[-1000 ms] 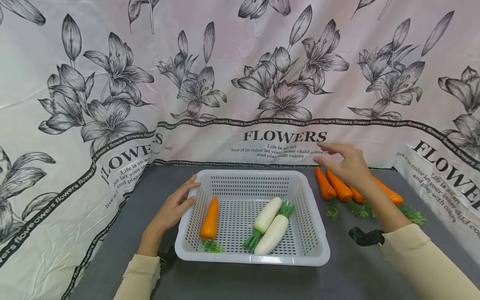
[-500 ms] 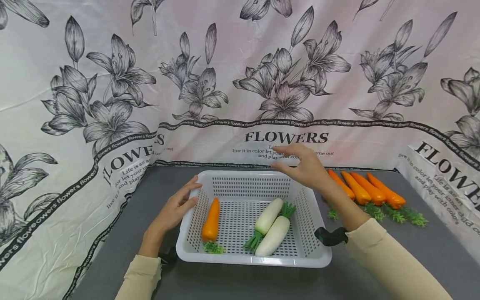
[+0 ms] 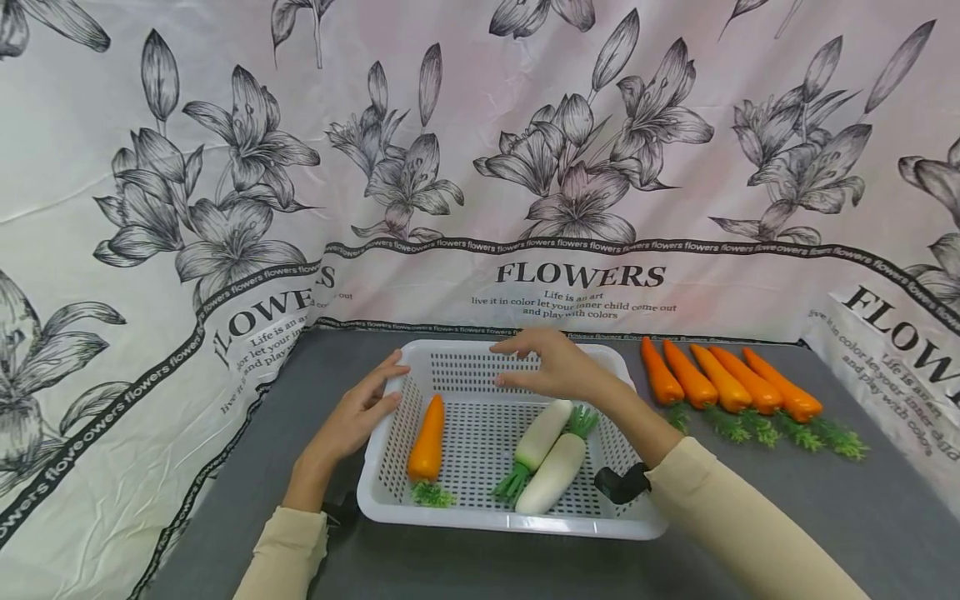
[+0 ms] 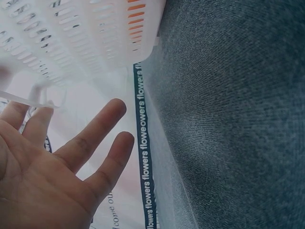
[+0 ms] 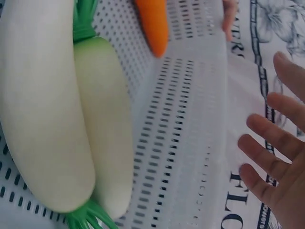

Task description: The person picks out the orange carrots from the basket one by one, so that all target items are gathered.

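Note:
A white perforated basket (image 3: 487,521) stands on the dark table. Inside it, a carrot (image 3: 427,442) lies along the left and two white radishes (image 3: 552,472) lie side by side toward the right. My left hand (image 3: 352,414) rests against the basket's left rim; in the left wrist view its fingers (image 4: 90,138) are spread, some touching the rim. Above the basket's far part hovers my right hand (image 3: 551,364), thumb and fingers apart with nothing between them. The right wrist view shows that hand (image 5: 281,157) with fingers extended, away from the radishes (image 5: 43,105).
Several carrots (image 3: 723,379) with green tops lie in a row on the table (image 3: 810,508), right of the basket. A white cloth (image 3: 420,283) printed with flowers and lettering hangs behind and along both sides.
My right hand has moved left and lower, from above the row of carrots to above the basket, with nothing held. The left hand has stayed at the rim.

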Demonstrator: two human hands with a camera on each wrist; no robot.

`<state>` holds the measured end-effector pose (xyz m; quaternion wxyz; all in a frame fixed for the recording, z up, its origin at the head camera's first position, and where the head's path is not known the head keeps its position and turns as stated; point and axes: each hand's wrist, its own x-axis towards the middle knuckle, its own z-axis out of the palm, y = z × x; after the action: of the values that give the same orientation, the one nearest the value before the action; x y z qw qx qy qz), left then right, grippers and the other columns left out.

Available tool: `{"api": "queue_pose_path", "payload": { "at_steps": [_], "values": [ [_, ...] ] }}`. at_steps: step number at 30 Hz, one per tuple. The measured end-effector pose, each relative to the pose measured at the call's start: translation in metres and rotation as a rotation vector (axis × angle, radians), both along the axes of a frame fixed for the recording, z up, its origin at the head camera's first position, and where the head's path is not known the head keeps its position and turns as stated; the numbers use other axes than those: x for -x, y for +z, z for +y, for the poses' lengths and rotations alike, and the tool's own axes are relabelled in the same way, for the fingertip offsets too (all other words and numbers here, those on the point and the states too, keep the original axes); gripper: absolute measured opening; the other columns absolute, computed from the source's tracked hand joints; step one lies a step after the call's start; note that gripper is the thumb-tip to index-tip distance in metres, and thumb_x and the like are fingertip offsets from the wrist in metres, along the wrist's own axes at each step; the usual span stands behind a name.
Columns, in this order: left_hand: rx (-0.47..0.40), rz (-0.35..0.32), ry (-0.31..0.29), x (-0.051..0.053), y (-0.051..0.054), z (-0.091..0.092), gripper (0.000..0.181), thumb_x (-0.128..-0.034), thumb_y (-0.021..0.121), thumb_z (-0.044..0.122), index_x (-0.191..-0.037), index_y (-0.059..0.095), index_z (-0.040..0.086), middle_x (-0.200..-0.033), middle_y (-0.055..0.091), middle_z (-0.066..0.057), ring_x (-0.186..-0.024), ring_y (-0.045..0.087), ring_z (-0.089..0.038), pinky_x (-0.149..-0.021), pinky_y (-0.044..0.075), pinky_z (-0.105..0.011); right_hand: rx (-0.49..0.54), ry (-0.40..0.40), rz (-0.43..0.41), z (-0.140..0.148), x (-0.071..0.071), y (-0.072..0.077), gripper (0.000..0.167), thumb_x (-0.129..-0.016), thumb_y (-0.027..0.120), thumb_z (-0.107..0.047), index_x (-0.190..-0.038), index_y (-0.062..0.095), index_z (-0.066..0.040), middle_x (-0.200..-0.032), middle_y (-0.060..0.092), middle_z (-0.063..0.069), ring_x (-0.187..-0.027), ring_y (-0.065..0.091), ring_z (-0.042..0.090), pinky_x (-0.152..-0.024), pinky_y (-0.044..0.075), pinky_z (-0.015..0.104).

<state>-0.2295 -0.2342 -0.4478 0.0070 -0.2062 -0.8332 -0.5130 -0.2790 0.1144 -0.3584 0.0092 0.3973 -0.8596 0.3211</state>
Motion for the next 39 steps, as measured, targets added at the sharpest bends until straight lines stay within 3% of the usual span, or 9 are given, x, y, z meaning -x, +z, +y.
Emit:
{"api": "queue_pose_path", "payload": {
  "at_steps": [9, 19, 26, 30, 39],
  "values": [
    [0.002, -0.008, 0.005, 0.0, 0.001, 0.0, 0.046, -0.1064, 0.053, 0.024, -0.152, 0.047, 0.015, -0.172, 0.019, -0.003, -0.112, 0.064, -0.041, -0.071, 0.062, -0.028, -0.172, 0.142, -0.211, -0.024, 0.001, -0.015, 0.056, -0.089, 0.077, -0.041, -0.138, 0.065, -0.014, -0.138, 0.066, 0.009, -0.12, 0.064, 0.033, -0.102, 0.054, 0.05],
    [0.002, -0.006, 0.005, 0.0, 0.001, 0.001, 0.047, -0.1065, 0.053, 0.023, -0.152, 0.046, 0.014, -0.172, 0.018, -0.004, -0.115, 0.063, -0.042, -0.074, 0.061, -0.026, -0.279, 0.254, -0.264, -0.048, -0.009, -0.027, 0.055, -0.088, 0.078, -0.042, -0.136, 0.067, -0.017, -0.137, 0.067, 0.003, -0.119, 0.063, 0.029, -0.102, 0.053, 0.049],
    [0.001, -0.002, 0.004, -0.001, 0.0, 0.001, 0.047, -0.1067, 0.052, 0.023, -0.152, 0.046, 0.013, -0.172, 0.018, -0.004, -0.113, 0.064, -0.041, -0.075, 0.061, -0.026, -0.297, 0.362, -0.304, -0.062, -0.012, -0.036, 0.056, -0.09, 0.077, -0.036, -0.139, 0.064, -0.013, -0.137, 0.067, 0.005, -0.116, 0.066, 0.026, -0.097, 0.057, 0.037],
    [-0.007, -0.009, -0.003, 0.0, -0.001, 0.0, 0.047, -0.107, 0.052, 0.022, -0.152, 0.046, 0.013, -0.172, 0.018, -0.004, -0.112, 0.064, -0.042, -0.073, 0.062, -0.027, -0.306, 0.408, -0.3, -0.068, -0.012, -0.04, 0.057, -0.09, 0.078, -0.036, -0.14, 0.063, -0.013, -0.129, 0.071, 0.008, -0.107, 0.068, 0.023, -0.091, 0.057, 0.028],
    [-0.003, 0.013, -0.017, 0.001, -0.001, 0.0, 0.047, -0.1075, 0.05, 0.021, -0.153, 0.044, 0.011, -0.172, 0.017, -0.004, -0.111, 0.064, -0.041, -0.075, 0.062, -0.028, -0.246, 0.451, -0.236, -0.086, -0.01, -0.045, 0.053, -0.085, 0.084, -0.028, -0.134, 0.068, -0.012, -0.125, 0.069, 0.002, -0.11, 0.063, 0.027, -0.091, 0.058, 0.032]
  ]
}}
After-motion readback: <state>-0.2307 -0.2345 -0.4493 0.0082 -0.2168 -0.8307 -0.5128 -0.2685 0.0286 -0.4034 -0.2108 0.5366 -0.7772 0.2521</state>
